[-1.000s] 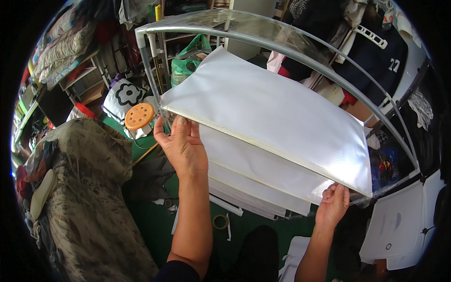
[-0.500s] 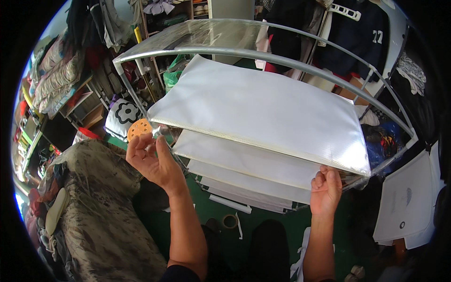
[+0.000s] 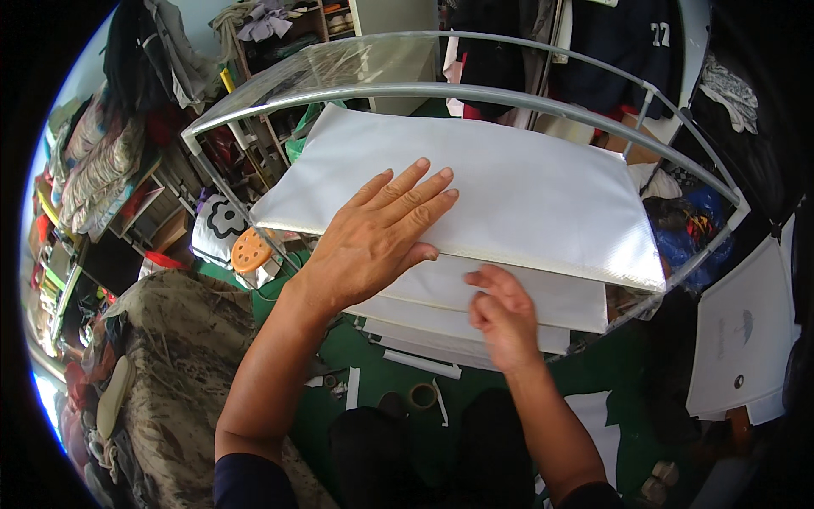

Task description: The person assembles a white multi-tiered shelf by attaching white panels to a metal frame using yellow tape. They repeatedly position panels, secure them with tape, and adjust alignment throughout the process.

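Note:
A white sheet-covered top shelf (image 3: pixel 509 182) spans a grey metal tube frame (image 3: pixel 424 91) in front of me. My left hand (image 3: pixel 373 233) lies flat over the sheet's front part, left of its middle, fingers straight and slightly spread. My right hand (image 3: pixel 506 314) hovers just in front of the top shelf's front edge, above a lower white shelf (image 3: pixel 568 301). Its fingers are loosely bent, with a gap to the thumb and nothing visible between them; it is a little blurred. Further white shelves show below, partly hidden by my hands.
A camouflage-covered piece (image 3: pixel 178 356) stands at left. An orange round pad with holes (image 3: pixel 252 250) sits beside the frame's left side. A tape roll (image 3: pixel 422 395) and white strips (image 3: pixel 420 364) lie on the green floor. At right stands a white panel (image 3: pixel 738 339).
My left hand has moved right, from beside the shelf's left front corner onto the sheet. My right hand has left the front edge near the right corner and moved left.

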### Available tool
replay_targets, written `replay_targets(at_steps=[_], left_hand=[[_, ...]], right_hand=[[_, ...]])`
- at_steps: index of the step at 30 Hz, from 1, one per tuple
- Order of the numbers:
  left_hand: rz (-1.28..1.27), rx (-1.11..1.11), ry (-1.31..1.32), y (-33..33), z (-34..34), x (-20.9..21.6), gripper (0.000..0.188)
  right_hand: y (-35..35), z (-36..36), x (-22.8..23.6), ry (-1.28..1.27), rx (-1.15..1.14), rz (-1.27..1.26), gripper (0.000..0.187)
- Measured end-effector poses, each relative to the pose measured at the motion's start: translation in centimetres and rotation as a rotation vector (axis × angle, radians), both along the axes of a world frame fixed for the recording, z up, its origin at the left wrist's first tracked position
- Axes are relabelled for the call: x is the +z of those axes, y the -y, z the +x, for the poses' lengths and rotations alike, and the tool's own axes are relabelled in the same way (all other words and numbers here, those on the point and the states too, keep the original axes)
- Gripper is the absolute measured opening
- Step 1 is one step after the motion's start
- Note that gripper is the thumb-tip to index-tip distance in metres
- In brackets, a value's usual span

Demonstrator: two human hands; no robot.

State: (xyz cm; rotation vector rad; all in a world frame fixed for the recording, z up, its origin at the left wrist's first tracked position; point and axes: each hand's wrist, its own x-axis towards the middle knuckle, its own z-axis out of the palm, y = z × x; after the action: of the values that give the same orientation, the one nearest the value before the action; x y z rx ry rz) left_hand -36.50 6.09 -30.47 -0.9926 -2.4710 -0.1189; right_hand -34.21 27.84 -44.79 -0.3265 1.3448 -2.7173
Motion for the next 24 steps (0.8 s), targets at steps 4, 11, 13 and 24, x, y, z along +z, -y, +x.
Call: replay_targets(at_steps=[4,11,13,24], left_hand=[[-0.006,0.044,0.042,-0.2,0.2,-0.1,0.067],[-0.035,0.042,0.054,-0.2,0.1,-0.2,0.069],[-0.056,0.043,0.056,-0.3,0.0,-0.2,0.071],[-0.044,0.037,-0.069,-0.6,-0.6,-1.2,0.07]], right_hand=[[3.5,-1.0,0.7,-0.049,-0.007,0.009,0.02],[4.0,-2.0,0.1,-0.169,-0.213,0.157,0.011],[4.0,-2.3,-0.1,-0.188,-0.237,0.195,0.012],[4.8,-4.1,2.2,-0.198,-0.348,0.145,0.004]])
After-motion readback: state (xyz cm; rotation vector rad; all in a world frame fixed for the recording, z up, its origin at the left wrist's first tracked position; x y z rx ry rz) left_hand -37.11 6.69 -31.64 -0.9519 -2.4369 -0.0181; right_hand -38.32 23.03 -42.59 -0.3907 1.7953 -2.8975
